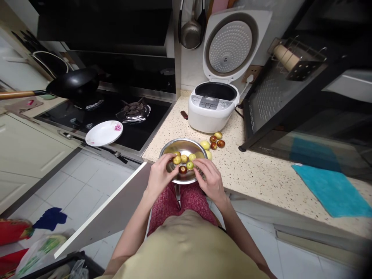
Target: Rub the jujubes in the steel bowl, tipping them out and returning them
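Observation:
A round metal bowl (186,180) sits at the counter's front edge with several jujubes inside, yellow-green ones and one dark red-brown jujube (183,169). My left hand (161,172) reaches over the bowl's left side, thumb and fingers closed about a yellow jujube (176,160). From the right rim, my right hand (209,178) has its fingertips around a green jujube (190,166). Beside the bowl, to the upper right, lie several more jujubes (221,143), some brown and some yellow-green, partly hidden by the rim.
Behind the bowl stands a white rice cooker (210,116) with its lid raised. To the left is a gas stove (136,110) with a wok (72,83) and a white plate (101,133) near its front edge. A turquoise cloth (334,190) lies at right. A cabinet door (107,209) juts out below.

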Demonstrator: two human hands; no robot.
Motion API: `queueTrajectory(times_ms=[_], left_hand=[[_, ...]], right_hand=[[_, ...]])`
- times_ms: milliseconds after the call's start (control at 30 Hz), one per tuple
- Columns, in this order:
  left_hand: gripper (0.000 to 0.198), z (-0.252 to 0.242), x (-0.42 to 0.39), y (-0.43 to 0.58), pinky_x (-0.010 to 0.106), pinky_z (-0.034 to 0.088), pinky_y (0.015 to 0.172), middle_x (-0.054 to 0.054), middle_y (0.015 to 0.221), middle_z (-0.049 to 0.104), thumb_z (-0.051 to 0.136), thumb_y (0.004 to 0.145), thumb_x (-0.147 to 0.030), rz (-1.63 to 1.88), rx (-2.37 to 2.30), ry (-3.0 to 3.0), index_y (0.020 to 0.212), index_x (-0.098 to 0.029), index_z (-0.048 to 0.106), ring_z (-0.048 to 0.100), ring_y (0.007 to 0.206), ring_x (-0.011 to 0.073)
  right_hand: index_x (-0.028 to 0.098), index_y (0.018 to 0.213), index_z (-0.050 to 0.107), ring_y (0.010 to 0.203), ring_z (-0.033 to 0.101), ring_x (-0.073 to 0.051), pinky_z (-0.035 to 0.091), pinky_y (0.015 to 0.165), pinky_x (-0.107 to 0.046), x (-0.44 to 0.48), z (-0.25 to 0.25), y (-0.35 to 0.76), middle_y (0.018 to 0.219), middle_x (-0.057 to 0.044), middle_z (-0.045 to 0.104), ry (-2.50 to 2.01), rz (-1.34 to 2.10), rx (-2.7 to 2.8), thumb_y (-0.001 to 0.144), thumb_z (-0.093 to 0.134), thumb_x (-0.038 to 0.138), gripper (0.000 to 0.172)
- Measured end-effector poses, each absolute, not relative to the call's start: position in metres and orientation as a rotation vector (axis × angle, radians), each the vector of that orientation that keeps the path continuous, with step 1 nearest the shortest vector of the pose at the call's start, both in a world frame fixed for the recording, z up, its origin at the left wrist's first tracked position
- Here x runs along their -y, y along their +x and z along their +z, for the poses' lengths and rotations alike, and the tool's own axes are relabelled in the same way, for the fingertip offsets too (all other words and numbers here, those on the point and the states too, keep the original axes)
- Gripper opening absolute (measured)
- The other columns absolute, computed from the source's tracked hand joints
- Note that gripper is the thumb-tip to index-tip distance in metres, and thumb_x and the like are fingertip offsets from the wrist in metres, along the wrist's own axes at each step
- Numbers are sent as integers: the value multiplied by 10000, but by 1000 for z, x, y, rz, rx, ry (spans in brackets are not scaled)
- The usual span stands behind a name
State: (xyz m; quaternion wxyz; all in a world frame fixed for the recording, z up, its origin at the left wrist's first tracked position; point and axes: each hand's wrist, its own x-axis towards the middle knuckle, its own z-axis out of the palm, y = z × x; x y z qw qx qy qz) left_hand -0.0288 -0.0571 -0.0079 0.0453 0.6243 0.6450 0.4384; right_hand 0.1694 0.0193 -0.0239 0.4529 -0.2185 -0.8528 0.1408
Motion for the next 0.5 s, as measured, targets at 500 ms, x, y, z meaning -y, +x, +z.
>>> queueTrajectory(times_ms=[500], left_hand=[[270, 11, 33, -34, 326, 530, 699, 89, 1047, 757, 737, 863, -175, 278, -2180, 2155, 1118, -214, 656, 743, 911, 294]], right_hand=[[227, 1168, 706, 1049, 700, -253, 613, 915, -458, -29, -32, 192, 1107, -103, 737, -715, 305, 2049, 1028, 527, 165, 236]])
